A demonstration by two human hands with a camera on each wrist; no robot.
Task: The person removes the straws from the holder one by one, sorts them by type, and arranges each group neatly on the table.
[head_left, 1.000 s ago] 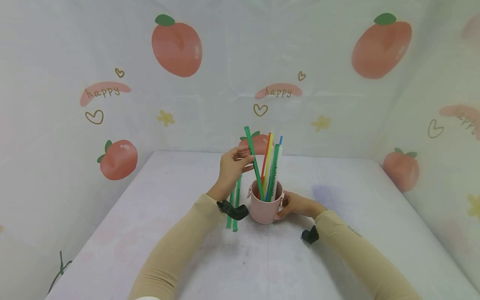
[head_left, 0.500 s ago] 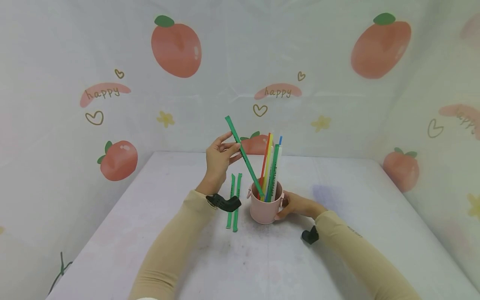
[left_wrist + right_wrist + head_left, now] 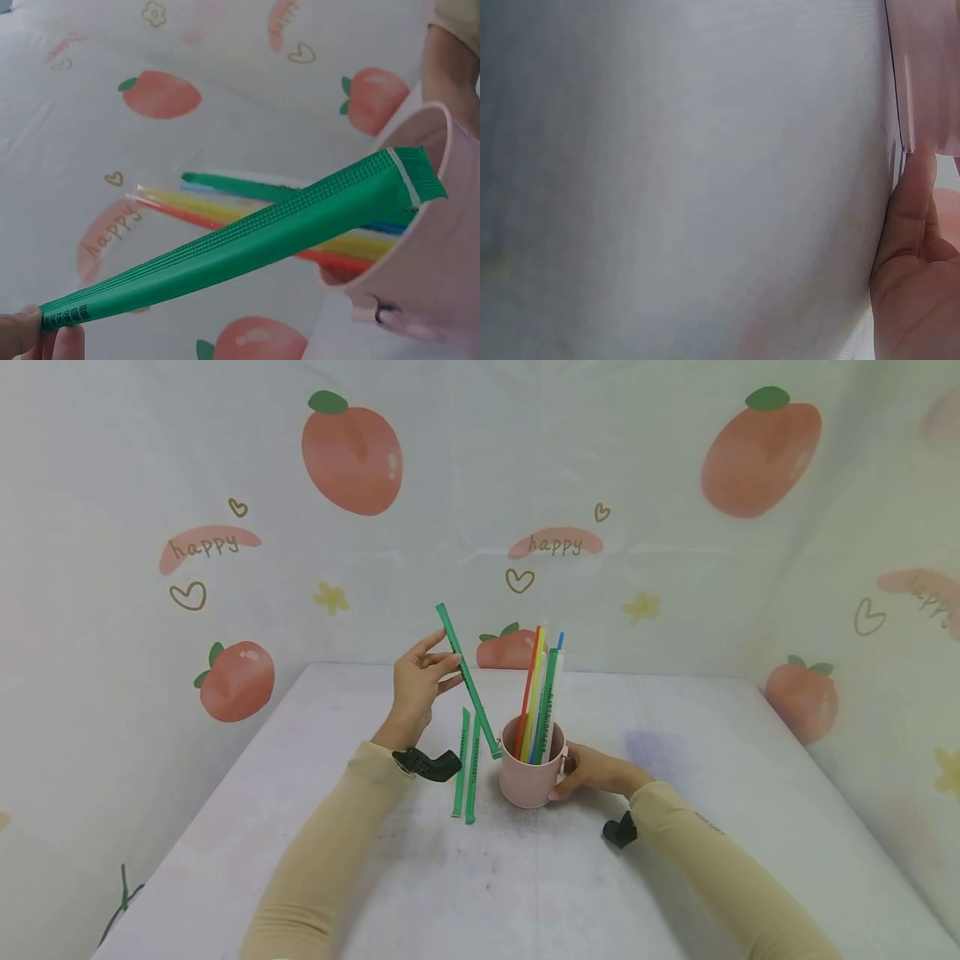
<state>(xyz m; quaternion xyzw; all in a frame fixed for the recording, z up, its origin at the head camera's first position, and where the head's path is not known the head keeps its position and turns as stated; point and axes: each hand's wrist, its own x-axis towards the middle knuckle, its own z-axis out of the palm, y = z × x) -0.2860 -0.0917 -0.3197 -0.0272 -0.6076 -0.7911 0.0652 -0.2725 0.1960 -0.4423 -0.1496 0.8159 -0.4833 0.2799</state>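
My left hand (image 3: 417,681) pinches a green wrapped straw (image 3: 467,681) near its upper part. The straw slants down to the right, its crimped lower end (image 3: 416,176) at the left rim of a small pink bucket (image 3: 527,783); whether it touches the rim I cannot tell. Red, yellow, blue, white and green straws (image 3: 550,706) stand in the bucket, leaning slightly right. My right hand (image 3: 600,770) grips the bucket's right side, thumb low on its wall; its other fingers are mostly hidden behind. In the right wrist view the thumb (image 3: 911,195) meets the bucket's bottom edge.
Two more green wrapped straws (image 3: 467,777) lie side by side on the pale table (image 3: 555,893), left of the bucket. A fruit-printed white cloth (image 3: 450,568) hangs behind the table. Each wrist wears a black camera mount (image 3: 429,766).
The left hand has moved left with the green straw, whose lower end has come out of the bucket to its left rim. The right hand and the bucket have stayed put.
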